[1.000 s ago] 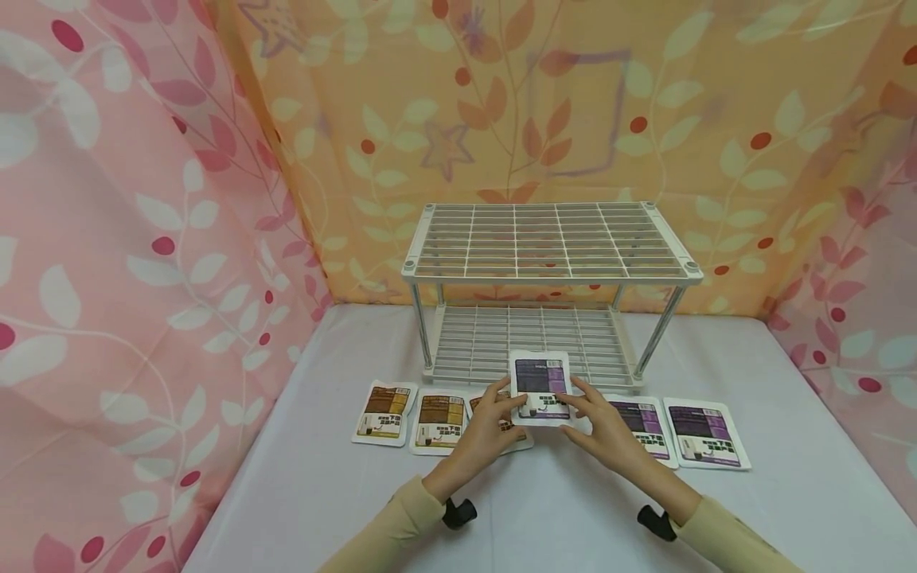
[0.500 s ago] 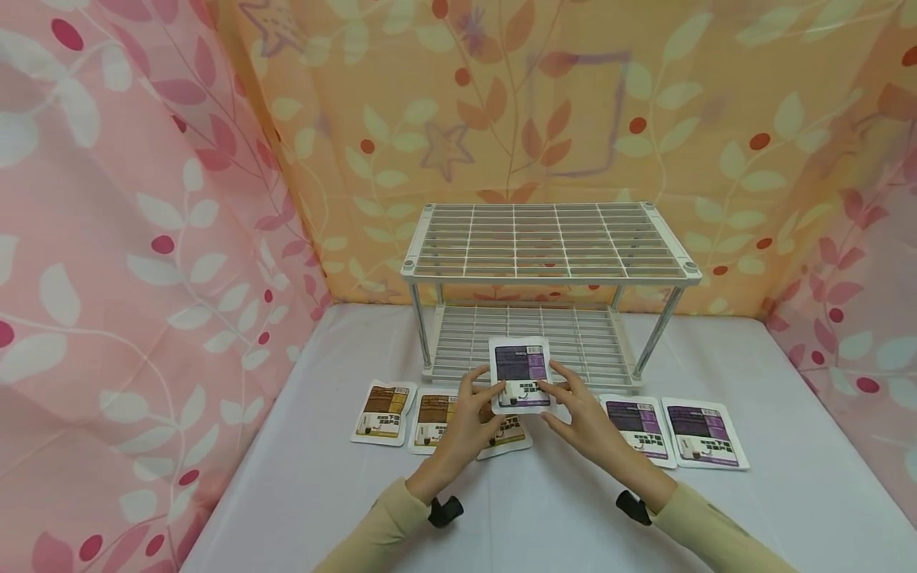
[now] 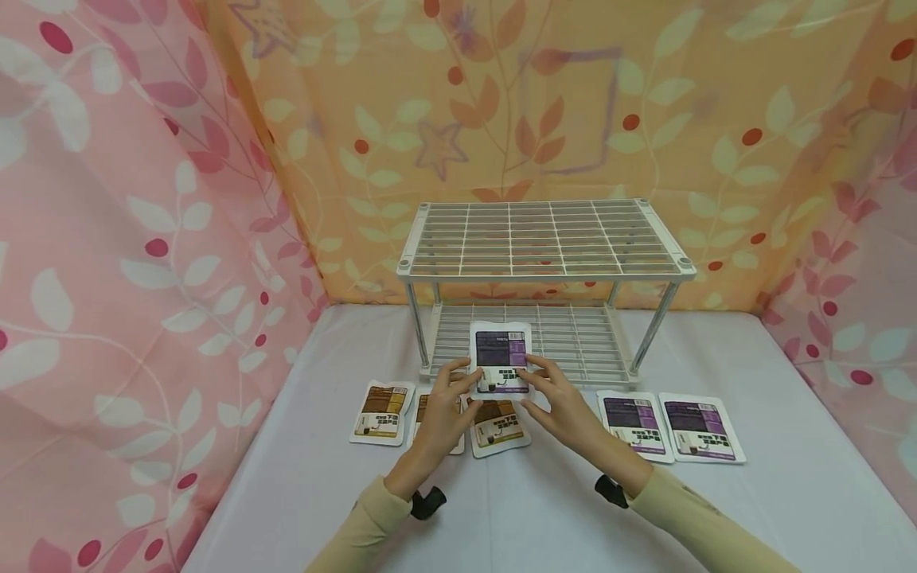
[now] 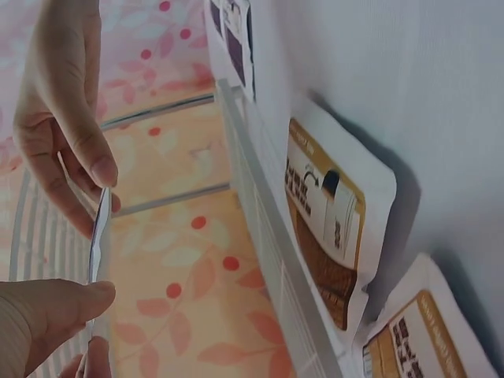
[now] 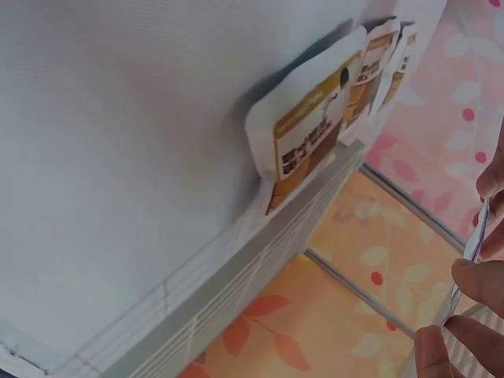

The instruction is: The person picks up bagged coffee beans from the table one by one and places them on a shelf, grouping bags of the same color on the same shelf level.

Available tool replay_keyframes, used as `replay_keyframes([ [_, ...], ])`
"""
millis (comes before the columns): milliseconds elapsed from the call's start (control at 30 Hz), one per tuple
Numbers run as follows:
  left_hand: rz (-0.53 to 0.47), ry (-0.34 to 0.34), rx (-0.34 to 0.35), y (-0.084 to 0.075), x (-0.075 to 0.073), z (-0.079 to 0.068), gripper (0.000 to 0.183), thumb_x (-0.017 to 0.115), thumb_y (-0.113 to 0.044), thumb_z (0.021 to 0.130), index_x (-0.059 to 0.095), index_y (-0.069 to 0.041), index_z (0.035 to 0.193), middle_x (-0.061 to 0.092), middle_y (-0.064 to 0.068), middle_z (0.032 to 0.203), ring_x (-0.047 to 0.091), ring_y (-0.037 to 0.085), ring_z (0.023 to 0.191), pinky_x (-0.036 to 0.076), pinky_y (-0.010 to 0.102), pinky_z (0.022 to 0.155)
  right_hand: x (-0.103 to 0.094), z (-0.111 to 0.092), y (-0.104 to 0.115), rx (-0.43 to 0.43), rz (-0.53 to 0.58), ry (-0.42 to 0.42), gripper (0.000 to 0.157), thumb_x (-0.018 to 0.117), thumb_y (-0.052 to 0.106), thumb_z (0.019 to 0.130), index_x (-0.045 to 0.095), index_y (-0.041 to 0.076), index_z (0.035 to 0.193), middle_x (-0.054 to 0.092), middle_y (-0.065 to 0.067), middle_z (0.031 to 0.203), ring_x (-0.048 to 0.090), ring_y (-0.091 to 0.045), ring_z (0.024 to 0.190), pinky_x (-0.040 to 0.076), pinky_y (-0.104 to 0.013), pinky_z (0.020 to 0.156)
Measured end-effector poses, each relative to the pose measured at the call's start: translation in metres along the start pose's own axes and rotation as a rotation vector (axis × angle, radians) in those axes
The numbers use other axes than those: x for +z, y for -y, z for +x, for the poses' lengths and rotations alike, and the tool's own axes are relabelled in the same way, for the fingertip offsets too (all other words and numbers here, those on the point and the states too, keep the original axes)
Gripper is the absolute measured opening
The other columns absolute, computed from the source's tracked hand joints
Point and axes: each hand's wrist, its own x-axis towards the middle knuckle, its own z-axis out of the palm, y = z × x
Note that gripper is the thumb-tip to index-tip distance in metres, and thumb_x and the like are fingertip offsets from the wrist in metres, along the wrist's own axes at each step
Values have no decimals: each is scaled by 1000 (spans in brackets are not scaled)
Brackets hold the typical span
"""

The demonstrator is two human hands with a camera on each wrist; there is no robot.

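Note:
A white pouch with a purple label (image 3: 501, 350) is held up between both hands, in front of the rack's lower shelf. My left hand (image 3: 444, 410) pinches its left edge, and my right hand (image 3: 566, 406) pinches the right edge. Edge-on in the left wrist view, the thin pouch (image 4: 98, 236) spans from the left thumb to the right hand's fingertips. Below the hands lies a brown-labelled pouch (image 3: 499, 430) on the table. Another brown-labelled pouch (image 3: 423, 414) is partly hidden by the left hand.
A white two-tier wire rack (image 3: 544, 239) with metal posts stands at the back of the white-covered table (image 3: 530, 517). At left lies a brown-labelled pouch (image 3: 381, 414). Two purple-labelled pouches (image 3: 634, 426) lie side by side at right. Patterned cloth (image 3: 344, 159) hangs behind and beside the table.
Both hands have carried the purple-labelled pouch leftward and a little farther up in the head view. More of the brown-labelled pouch beneath shows. The pouches on the table stay put.

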Motion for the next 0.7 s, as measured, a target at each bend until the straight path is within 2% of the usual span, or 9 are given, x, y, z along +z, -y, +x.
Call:
replay_keyframes([
  [200, 0, -14, -11, 0, -11, 1, 48, 70, 4, 77, 58, -3, 123, 40, 14, 135, 50, 23, 111, 53, 33, 81, -1, 10, 9, -46, -6, -17, 49, 74, 6, 77, 58, 4, 124, 42, -14, 136, 56, -27, 106, 55, -32, 76],
  [533, 62, -68, 55, 2, -26, 4, 50, 70, 6, 76, 59, -4, 124, 42, 10, 134, 51, 19, 110, 51, 27, 84, -1, 22, 20, -114, -39, -53, 49, 74, 5, 76, 59, 4, 123, 43, -14, 136, 57, -25, 104, 55, -31, 76],
  [700, 79, -91, 83, 2, -33, 3, 50, 70, 6, 77, 58, -4, 124, 44, 10, 133, 51, 20, 110, 51, 29, 85, -2, 27, 26, -152, -39, -68, 50, 74, 3, 76, 58, 3, 124, 41, -15, 138, 57, -24, 104, 55, -30, 76],
])
